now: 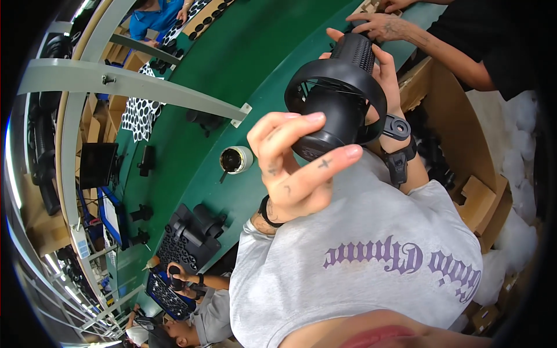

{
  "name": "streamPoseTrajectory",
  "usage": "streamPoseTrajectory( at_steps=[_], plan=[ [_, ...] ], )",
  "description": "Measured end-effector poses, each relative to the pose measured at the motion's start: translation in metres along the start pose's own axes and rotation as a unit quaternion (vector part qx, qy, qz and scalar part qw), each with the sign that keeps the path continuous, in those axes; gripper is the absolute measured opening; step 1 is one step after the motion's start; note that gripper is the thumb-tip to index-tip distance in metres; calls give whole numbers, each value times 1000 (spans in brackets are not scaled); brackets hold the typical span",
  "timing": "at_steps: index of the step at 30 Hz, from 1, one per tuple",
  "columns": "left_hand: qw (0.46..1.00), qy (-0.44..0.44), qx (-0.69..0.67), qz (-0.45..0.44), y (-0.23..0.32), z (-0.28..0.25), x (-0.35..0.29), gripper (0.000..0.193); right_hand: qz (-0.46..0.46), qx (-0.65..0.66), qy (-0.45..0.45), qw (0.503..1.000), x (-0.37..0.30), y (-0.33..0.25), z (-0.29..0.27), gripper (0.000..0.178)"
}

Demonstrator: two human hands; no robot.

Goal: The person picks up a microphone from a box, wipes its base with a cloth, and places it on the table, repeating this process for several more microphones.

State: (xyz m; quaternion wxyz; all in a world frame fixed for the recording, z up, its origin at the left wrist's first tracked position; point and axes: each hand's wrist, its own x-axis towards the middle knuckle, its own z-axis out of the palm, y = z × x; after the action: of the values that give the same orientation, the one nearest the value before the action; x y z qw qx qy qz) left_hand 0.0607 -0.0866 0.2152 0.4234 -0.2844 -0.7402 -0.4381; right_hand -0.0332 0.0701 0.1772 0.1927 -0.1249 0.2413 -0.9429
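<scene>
In front of my chest I hold a black cylindrical device [332, 116] between both hands. It has a wide ring around its body and a perforated, narrower end [355, 51] tilted up and away. The fingers of my left hand [296, 168] grip the rounded lower end from the left, with one finger stretched along its near edge. My right hand [390, 81] is wrapped round the far side near the perforated end, and the device partly hides its fingers. A black strapped wrist device [398, 145] sits on my right wrist.
On the green table [197, 174] stands a white pot [246, 159] with a dark inside and a stick. Black parts [188, 235] lie farther left. A metal bar [156, 87] crosses the table. At right is a cardboard box [487, 145]; a co-worker's hand [386, 26] works beyond.
</scene>
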Motion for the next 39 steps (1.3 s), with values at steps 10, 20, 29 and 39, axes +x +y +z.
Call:
streamPoseTrajectory(
  at_steps=[10,20,29,39],
  plan=[
    [997,27,-14,-67,7,4,-5,42,-51,28,-45,997,3,0,-7,60],
    [949,-37,-43,-311,-2,-4,-6,85,-26,-111,21,993,6,2,-15,59],
    [914,0,-149,-378,-7,2,-18,82,-65,-266,182,944,7,10,-8,52],
    [933,18,-138,-332,-5,7,-18,73,-36,-195,119,973,5,10,-9,56]
  ],
)
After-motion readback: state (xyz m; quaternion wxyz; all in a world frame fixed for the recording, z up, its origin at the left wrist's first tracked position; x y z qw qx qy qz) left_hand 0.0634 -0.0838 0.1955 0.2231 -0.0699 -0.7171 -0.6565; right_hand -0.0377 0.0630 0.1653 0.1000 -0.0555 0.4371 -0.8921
